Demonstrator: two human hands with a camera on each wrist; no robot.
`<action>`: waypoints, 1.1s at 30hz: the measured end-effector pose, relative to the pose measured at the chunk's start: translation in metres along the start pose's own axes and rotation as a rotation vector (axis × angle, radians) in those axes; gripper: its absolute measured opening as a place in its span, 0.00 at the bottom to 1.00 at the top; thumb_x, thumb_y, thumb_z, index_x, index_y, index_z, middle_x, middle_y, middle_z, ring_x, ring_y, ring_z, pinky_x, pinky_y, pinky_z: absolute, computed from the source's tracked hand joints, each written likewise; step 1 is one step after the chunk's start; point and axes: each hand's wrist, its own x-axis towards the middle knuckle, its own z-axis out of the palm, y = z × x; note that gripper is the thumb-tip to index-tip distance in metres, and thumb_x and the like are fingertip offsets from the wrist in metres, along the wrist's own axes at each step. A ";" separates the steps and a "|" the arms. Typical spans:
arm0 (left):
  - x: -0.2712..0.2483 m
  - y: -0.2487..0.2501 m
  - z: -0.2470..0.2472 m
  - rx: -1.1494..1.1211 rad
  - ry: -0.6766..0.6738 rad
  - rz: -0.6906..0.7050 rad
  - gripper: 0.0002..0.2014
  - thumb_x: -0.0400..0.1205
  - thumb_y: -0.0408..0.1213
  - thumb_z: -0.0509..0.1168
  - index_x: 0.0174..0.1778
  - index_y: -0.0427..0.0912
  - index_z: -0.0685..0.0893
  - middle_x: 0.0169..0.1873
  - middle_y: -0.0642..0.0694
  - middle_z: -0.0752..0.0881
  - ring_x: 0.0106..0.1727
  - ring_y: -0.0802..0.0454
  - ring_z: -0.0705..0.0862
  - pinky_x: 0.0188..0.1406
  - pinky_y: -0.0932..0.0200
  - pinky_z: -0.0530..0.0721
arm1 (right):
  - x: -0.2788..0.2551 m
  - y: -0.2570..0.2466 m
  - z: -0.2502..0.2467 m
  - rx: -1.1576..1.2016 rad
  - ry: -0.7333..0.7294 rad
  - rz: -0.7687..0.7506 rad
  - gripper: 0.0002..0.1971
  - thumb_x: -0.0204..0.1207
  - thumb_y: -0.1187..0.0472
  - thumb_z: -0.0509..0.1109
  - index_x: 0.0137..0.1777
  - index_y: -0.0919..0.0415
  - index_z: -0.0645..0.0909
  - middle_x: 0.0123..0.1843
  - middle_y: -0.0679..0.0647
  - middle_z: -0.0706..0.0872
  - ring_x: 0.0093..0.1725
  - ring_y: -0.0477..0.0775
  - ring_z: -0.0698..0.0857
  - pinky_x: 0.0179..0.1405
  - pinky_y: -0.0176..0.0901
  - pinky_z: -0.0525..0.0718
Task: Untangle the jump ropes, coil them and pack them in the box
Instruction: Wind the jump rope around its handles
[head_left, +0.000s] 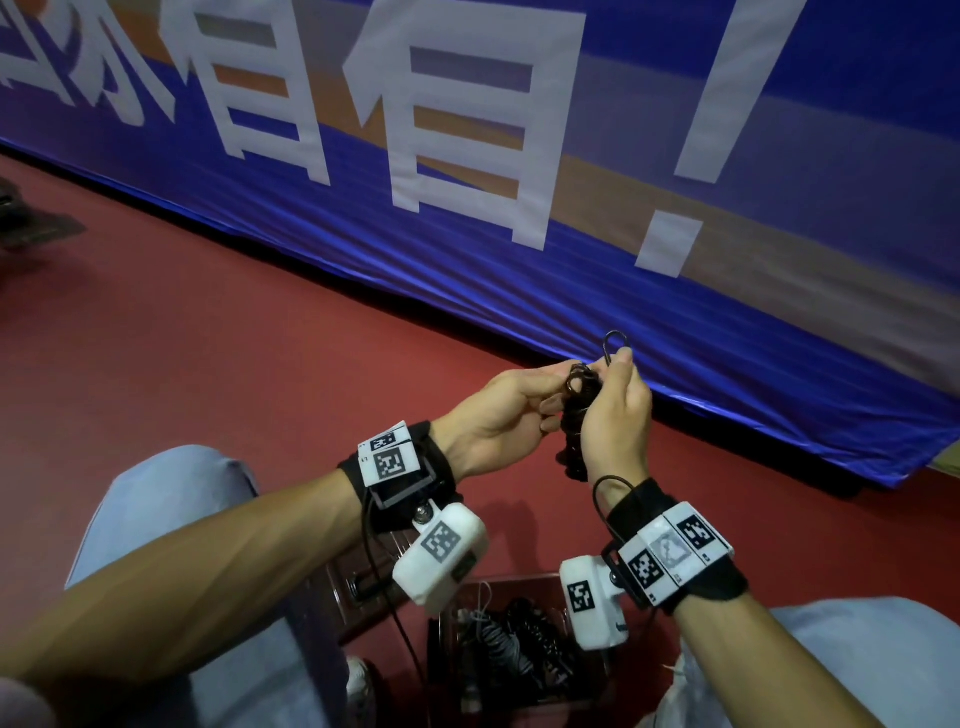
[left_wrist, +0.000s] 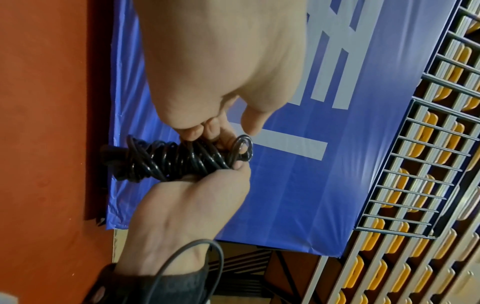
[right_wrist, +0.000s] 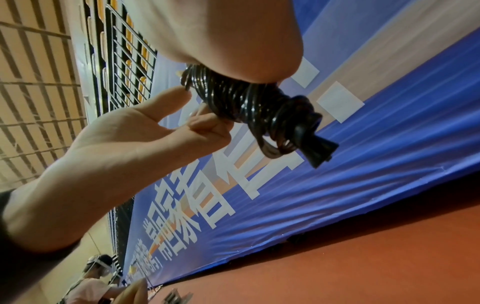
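Observation:
A black jump rope (head_left: 576, 415) wound into a tight coil hangs upright between my hands, above the red floor. My left hand (head_left: 558, 382) grips the top of the coil with curled fingers. My right hand (head_left: 618, 369) holds the coil's right side and pinches a small rope loop (head_left: 617, 344) that sticks up above it. In the left wrist view the coil (left_wrist: 176, 158) lies between both hands, the loop (left_wrist: 242, 148) at the fingertips. In the right wrist view the coil (right_wrist: 249, 102) ends in a black handle (right_wrist: 319, 148). A dark red box (head_left: 447, 613) stands between my knees with other coiled ropes (head_left: 524, 649) inside.
A blue banner (head_left: 519, 218) with large white characters lines the wall ahead, its hem on the red floor (head_left: 208, 338). My knees in light jeans (head_left: 171, 519) flank the box. Railings and yellow seats (left_wrist: 415, 164) rise behind the banner. Another person (right_wrist: 98, 273) sits far left.

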 end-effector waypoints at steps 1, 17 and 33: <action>-0.001 0.002 0.001 -0.044 0.000 -0.024 0.08 0.85 0.35 0.60 0.57 0.38 0.81 0.38 0.51 0.77 0.32 0.58 0.63 0.32 0.62 0.64 | 0.001 -0.001 0.000 0.014 -0.006 0.020 0.26 0.94 0.48 0.48 0.40 0.54 0.80 0.32 0.39 0.88 0.34 0.34 0.84 0.42 0.34 0.81; 0.006 0.016 -0.007 -0.025 0.119 0.063 0.07 0.83 0.36 0.67 0.56 0.40 0.79 0.44 0.48 0.83 0.41 0.57 0.82 0.50 0.63 0.79 | -0.001 0.005 -0.014 -0.022 -0.165 -0.314 0.14 0.90 0.56 0.61 0.45 0.48 0.85 0.60 0.47 0.83 0.52 0.42 0.85 0.51 0.38 0.82; 0.004 0.014 -0.007 0.322 0.147 0.317 0.16 0.82 0.23 0.69 0.64 0.31 0.78 0.44 0.41 0.85 0.41 0.50 0.87 0.50 0.59 0.85 | 0.004 0.017 -0.015 -0.329 -0.023 -0.633 0.11 0.86 0.66 0.68 0.43 0.70 0.87 0.58 0.54 0.85 0.48 0.46 0.86 0.49 0.37 0.85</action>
